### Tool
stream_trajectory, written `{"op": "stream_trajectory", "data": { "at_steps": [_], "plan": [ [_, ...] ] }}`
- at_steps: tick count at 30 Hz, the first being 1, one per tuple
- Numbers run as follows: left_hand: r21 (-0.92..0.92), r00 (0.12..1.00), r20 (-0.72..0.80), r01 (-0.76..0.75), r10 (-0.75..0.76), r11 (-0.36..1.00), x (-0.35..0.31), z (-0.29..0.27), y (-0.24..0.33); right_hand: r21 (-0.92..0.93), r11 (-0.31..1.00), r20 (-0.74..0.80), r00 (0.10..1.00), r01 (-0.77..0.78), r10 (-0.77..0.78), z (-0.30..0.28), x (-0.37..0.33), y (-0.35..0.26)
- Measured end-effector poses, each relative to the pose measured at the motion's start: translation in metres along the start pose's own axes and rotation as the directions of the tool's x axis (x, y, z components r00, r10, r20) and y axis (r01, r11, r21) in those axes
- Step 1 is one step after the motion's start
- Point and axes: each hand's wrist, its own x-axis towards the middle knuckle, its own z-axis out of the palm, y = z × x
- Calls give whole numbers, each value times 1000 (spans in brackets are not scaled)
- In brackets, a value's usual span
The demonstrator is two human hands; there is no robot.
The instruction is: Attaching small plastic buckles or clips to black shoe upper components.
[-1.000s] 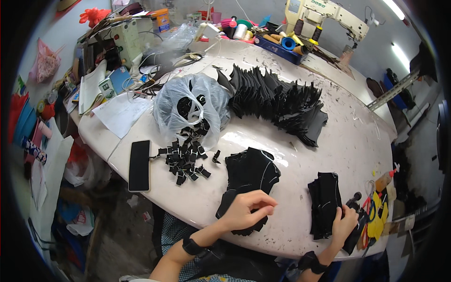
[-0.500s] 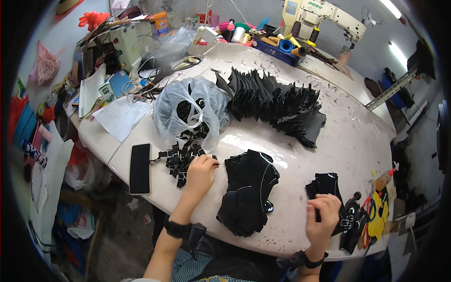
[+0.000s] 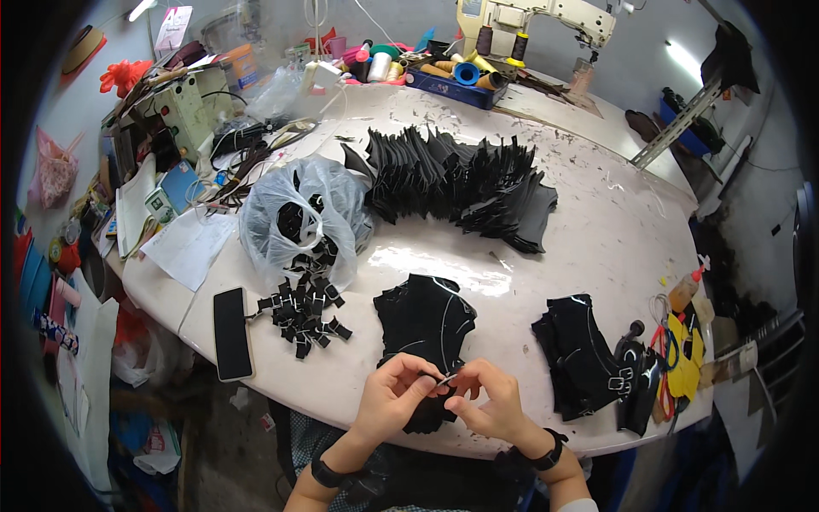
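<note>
Above the near stack of black cut pieces (image 3: 420, 317), my two hands meet at fingertip height. My left hand (image 3: 394, 399) pinches a small black strap piece (image 3: 444, 381) with a silvery edge; its details are too small to make out. The thumb and forefinger of my right hand (image 3: 493, 403) close on the other end of it. Left of the stack lies a loose heap of small black straps with metal buckles (image 3: 300, 309), spilling from a clear plastic bag (image 3: 271, 224). To the right, more black pieces (image 3: 573, 354) lie stacked, with buckles (image 3: 621, 380) at their lower right edge.
A long row of black pieces (image 3: 461, 181) stands across the table's middle. A phone (image 3: 230, 334) and a paper sheet (image 3: 189, 247) lie left. Scissors (image 3: 661, 341), yellow pieces and a bottle (image 3: 685, 290) sit at the right edge. Behind are a thread tray (image 3: 452, 88) and a sewing machine (image 3: 546, 19).
My left hand has moved right from the buckle heap with a small strap piece. My right hand has left the right-hand stack and joined it in the middle. The view has shifted.
</note>
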Motion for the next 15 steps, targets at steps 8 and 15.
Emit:
{"op": "stream_trajectory", "data": {
  "at_steps": [8,15],
  "plan": [
    [95,998,5,-56,56,994,-7,9,-6,-17,997,13,997,75,-75,-4,0,1],
    [120,996,78,26,-36,992,-7,5,2,135,988,86,993,69,-81,-7,1,1]
  ]
}}
